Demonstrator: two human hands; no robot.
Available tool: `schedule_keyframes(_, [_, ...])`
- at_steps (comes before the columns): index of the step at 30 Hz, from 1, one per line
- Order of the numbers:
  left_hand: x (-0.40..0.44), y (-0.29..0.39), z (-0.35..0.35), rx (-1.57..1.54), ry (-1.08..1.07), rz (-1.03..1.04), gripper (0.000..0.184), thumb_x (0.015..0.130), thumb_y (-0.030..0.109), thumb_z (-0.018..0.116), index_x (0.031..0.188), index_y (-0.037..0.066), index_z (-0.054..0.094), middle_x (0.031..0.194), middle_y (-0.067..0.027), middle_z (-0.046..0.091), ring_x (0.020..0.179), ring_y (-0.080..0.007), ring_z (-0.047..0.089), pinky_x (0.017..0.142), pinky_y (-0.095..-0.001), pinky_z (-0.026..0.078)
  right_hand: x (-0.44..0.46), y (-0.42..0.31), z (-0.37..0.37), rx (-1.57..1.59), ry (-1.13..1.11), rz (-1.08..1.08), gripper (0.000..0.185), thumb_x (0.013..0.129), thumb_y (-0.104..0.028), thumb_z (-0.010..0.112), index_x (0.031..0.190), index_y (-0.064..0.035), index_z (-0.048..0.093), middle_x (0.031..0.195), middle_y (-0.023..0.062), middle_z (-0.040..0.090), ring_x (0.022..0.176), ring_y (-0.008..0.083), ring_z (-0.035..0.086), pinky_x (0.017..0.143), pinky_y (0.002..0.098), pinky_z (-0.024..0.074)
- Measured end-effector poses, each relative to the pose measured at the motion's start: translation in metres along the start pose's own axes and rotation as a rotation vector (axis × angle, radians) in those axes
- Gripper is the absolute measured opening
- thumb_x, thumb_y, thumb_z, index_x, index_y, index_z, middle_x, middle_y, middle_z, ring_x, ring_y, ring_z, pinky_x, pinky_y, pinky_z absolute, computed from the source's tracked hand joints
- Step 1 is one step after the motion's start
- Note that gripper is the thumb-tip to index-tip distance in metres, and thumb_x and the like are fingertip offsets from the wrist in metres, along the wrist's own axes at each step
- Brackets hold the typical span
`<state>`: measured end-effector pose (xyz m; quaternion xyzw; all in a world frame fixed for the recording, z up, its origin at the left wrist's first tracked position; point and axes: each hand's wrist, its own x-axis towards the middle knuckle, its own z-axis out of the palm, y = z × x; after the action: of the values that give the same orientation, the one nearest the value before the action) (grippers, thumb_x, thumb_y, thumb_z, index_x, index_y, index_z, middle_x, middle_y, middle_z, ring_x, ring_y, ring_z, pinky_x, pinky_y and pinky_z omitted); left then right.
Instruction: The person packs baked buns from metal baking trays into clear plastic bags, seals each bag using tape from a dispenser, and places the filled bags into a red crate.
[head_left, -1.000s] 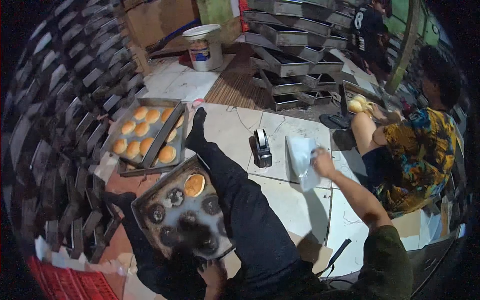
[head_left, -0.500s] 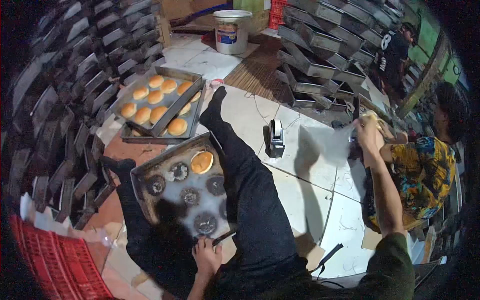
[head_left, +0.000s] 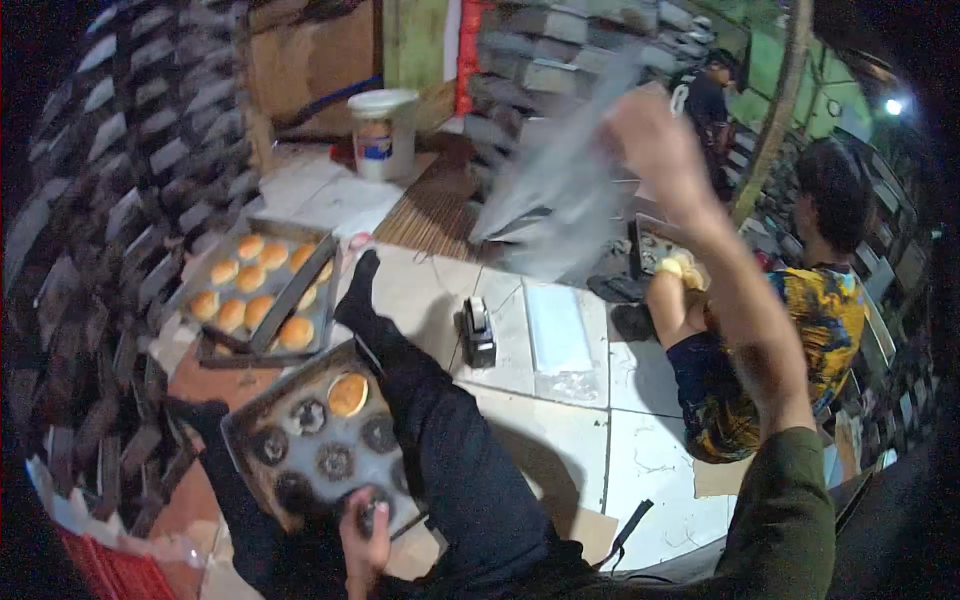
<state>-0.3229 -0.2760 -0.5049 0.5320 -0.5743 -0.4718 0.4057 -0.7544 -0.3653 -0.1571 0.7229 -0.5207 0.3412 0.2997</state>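
Note:
Raised at the upper right, my right hand [head_left: 645, 130] is blurred by motion and grips a clear plastic bag [head_left: 560, 190] that spreads out to its left. My left hand [head_left: 366, 530] is over the lower edge of a worn tray [head_left: 345, 425] between my legs; a small dark thing shows at its fingers, too unclear to name. One bun [head_left: 348, 395] lies in that tray among dark round marks. On the floor are a black tape dispenser [head_left: 479, 335] and a stack of flat plastic bags [head_left: 557, 327].
Two overlapping trays [head_left: 322, 300] of buns lie at the left. A white bucket [head_left: 383, 135] stands behind. A co-worker [head_left: 825, 290] sits at the right near pale dough [head_left: 680, 268]; another person [head_left: 703, 100] is farther back. Metal trays are stacked around, and a red crate [head_left: 115, 572] is at lower left.
My right hand has risen from beside the co-worker, lifting the plastic bag up and left. My left hand has shifted slightly at the tray edge. The camera view has turned.

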Motion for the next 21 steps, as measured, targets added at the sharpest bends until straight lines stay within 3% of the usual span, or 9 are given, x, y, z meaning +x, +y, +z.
schedule_keyframes(1, [0.006, 0.042, 0.002, -0.069, -0.008, 0.132, 0.049, 0.078, 0.021, 0.062, 0.119, -0.002, 0.045, 0.117, -0.0184, 0.051, 0.105, -0.0312, 0.051, 0.090, -0.0383, 0.039, -0.007, -0.052, 0.013, 0.412, -0.216, 0.316, 0.018, 0.089, -0.015, 0.045, 0.093, 0.0001, 0.053, 0.089, 0.0094, 0.059, 0.082, 0.0187, 0.057, 0.074, 0.0315, 0.0455])
schedule_keyframes(3, [0.019, 0.124, 0.009, -0.135, -0.007, 0.279, 0.059, 0.078, 0.021, 0.062, 0.126, -0.002, 0.038, 0.123, -0.0179, 0.048, 0.109, -0.0303, 0.050, 0.092, -0.0373, 0.037, -0.025, -0.117, 0.041, 0.717, -0.487, 0.373, 0.027, 0.092, -0.022, 0.036, 0.091, 0.0005, 0.052, 0.086, 0.0101, 0.060, 0.077, 0.0182, 0.058, 0.071, 0.0307, 0.0468])
schedule_keyframes(5, [0.024, 0.173, 0.018, 0.110, 0.183, 0.744, 0.069, 0.078, 0.018, 0.062, 0.132, -0.002, 0.025, 0.128, -0.0184, 0.041, 0.112, -0.0323, 0.046, 0.094, -0.0363, 0.035, -0.051, -0.173, 0.054, 0.936, -0.625, 0.045, 0.020, 0.090, -0.017, 0.040, 0.094, 0.0000, 0.049, 0.080, 0.0087, 0.057, 0.071, 0.0165, 0.058, 0.061, 0.0305, 0.0480])
schedule_keyframes(6, [0.024, 0.193, 0.025, 0.063, 0.221, 0.731, 0.060, 0.076, 0.016, 0.063, 0.126, -0.003, 0.036, 0.123, -0.0191, 0.046, 0.110, -0.0310, 0.049, 0.093, -0.0349, 0.037, -0.055, -0.190, 0.056, 0.973, -0.801, -0.155, 0.015, 0.088, -0.015, 0.046, 0.095, -0.0018, 0.048, 0.076, 0.0099, 0.056, 0.068, 0.0201, 0.059, 0.058, 0.0331, 0.0480])
schedule_keyframes(8, [0.040, 0.170, 0.009, 0.150, -0.091, 0.479, 0.045, 0.077, 0.013, 0.063, 0.116, -0.004, 0.047, 0.105, -0.0178, 0.058, 0.097, -0.0283, 0.057, 0.086, -0.0332, 0.042, -0.061, -0.215, 0.054, 1.116, -0.533, -0.263, 0.010, 0.087, -0.010, 0.049, 0.094, -0.0030, 0.047, 0.076, 0.0143, 0.054, 0.072, 0.0303, 0.059, 0.061, 0.0365, 0.0478])
schedule_keyframes(9, [0.037, 0.161, 0.007, -0.002, -0.114, 0.393, 0.026, 0.078, 0.006, 0.060, 0.101, -0.005, 0.054, 0.083, -0.0126, 0.063, 0.077, -0.0203, 0.060, 0.073, -0.0289, 0.047, -0.054, -0.212, 0.050, 1.078, -0.501, -0.126, 0.010, 0.088, -0.010, 0.048, 0.094, -0.0024, 0.047, 0.077, 0.0133, 0.056, 0.073, 0.0288, 0.060, 0.062, 0.0354, 0.0475])
schedule_keyframes(13, [0.019, 0.166, 0.005, -0.295, -0.096, 0.042, 0.011, 0.082, 0.007, 0.057, 0.086, -0.001, 0.053, 0.066, -0.0053, 0.056, 0.053, -0.0105, 0.052, 0.051, -0.0233, 0.043, -0.059, -0.182, 0.081, 1.247, -0.353, 0.320, 0.015, 0.092, -0.015, 0.045, 0.093, -0.0003, 0.046, 0.079, 0.0094, 0.059, 0.072, 0.0164, 0.059, 0.061, 0.0293, 0.0453])
schedule_keyframes(16, [0.014, 0.173, -0.002, -0.180, -0.271, -0.173, 0.019, 0.082, 0.009, 0.057, 0.093, -0.004, 0.051, 0.067, -0.0068, 0.058, 0.056, -0.0121, 0.055, 0.054, -0.0241, 0.044, -0.073, -0.183, 0.087, 1.334, -0.217, 0.553, 0.015, 0.091, -0.014, 0.049, 0.088, 0.0003, 0.047, 0.071, 0.0122, 0.055, 0.064, 0.0189, 0.054, 0.059, 0.0309, 0.0443])
schedule_keyframes(21, [0.022, 0.180, 0.009, -0.390, -0.325, -0.131, 0.036, 0.080, 0.012, 0.061, 0.106, -0.011, 0.051, 0.075, -0.0103, 0.060, 0.068, -0.0145, 0.057, 0.065, -0.0254, 0.046, -0.093, -0.177, 0.087, 0.944, 0.071, 0.296, 0.014, 0.086, -0.010, 0.057, 0.090, -0.0004, 0.047, 0.068, 0.0074, 0.054, 0.055, 0.0125, 0.049, 0.049, 0.0248, 0.0396])
